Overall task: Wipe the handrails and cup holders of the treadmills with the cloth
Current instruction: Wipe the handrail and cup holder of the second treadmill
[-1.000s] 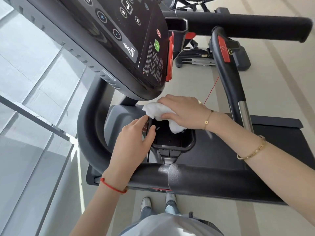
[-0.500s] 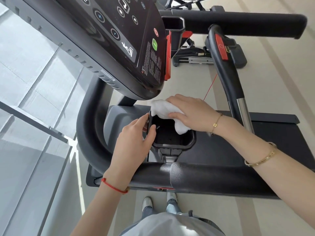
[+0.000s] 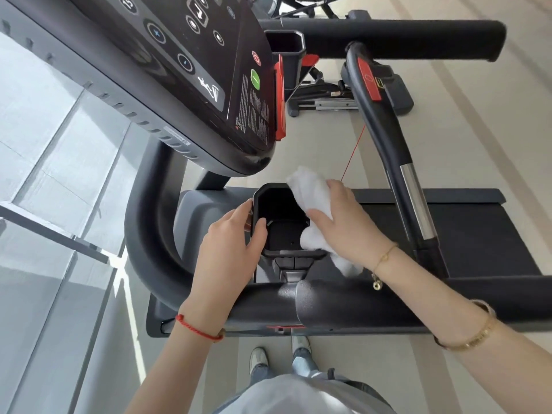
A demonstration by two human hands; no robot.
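2 hands work at 1 black cup holder (image 3: 283, 222) that sits just past the near padded handrail (image 3: 373, 303) of the treadmill. The left hand (image 3: 230, 252) grips the cup holder's left wall, its thumb hooked over the rim on the inside and its fingers curled against the outside. The right hand (image 3: 346, 222) holds a white cloth (image 3: 310, 189) against the right side of the cup holder, fingers curled over the cloth and pinning it to the rim.

The cloth is bunched under the right palm; one end sticks out beyond the fingertips over the far right corner of the cup holder, the middle drapes over the right rim and dips into the opening, and the other end hangs out below the wrist, beside the near right corner. The left hand does not touch the cloth; the open mouth of the cup holder lies between them.

A red string bracelet (image 3: 198, 325) circles the left wrist, and 2 gold bracelets sit on the right arm, a thin chain (image 3: 385, 258) at the wrist and a wider bangle (image 3: 475, 336) further up. The console (image 3: 191, 70) tilts overhead at the upper left, with a green button (image 3: 255, 79) near its edge. A second cup holder (image 3: 285, 46) shows beyond it, next to the far handrail (image 3: 403, 37).
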